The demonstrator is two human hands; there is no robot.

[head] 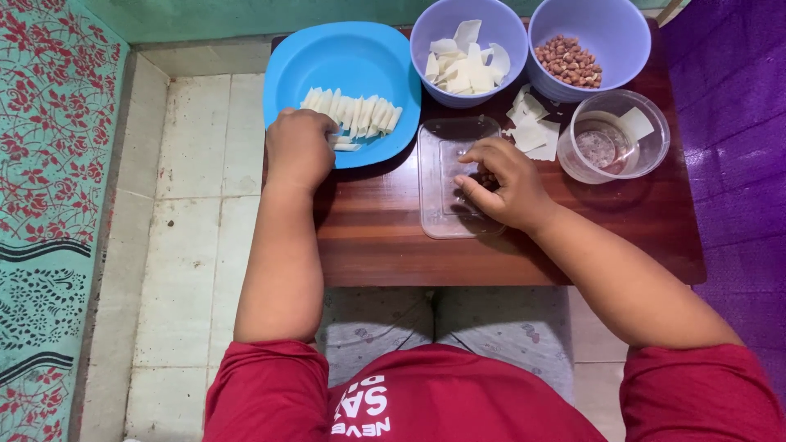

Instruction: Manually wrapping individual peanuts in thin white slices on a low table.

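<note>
1. Two hands work over the clear tray on the bench.
2. Right hand rests in the tray, fingertips pinched on small nuts.
3. Left hand, left of the tray, curls closed on a white strip at the blue plate, its strips lying crosswise.

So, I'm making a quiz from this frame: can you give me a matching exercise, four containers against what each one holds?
Containers:
1. Blue plate
2. Left bowl
3. Right bowl
4. Clear cup

Contents:
A. Peanuts
B. Row of folded white pieces
C. Loose white wrapper pieces
D. One white piece above a little liquid

Pairs: 1-B, 2-C, 3-A, 4-D

The left hand rests at the plate's edge; the right hand is over the clear tray.
</note>
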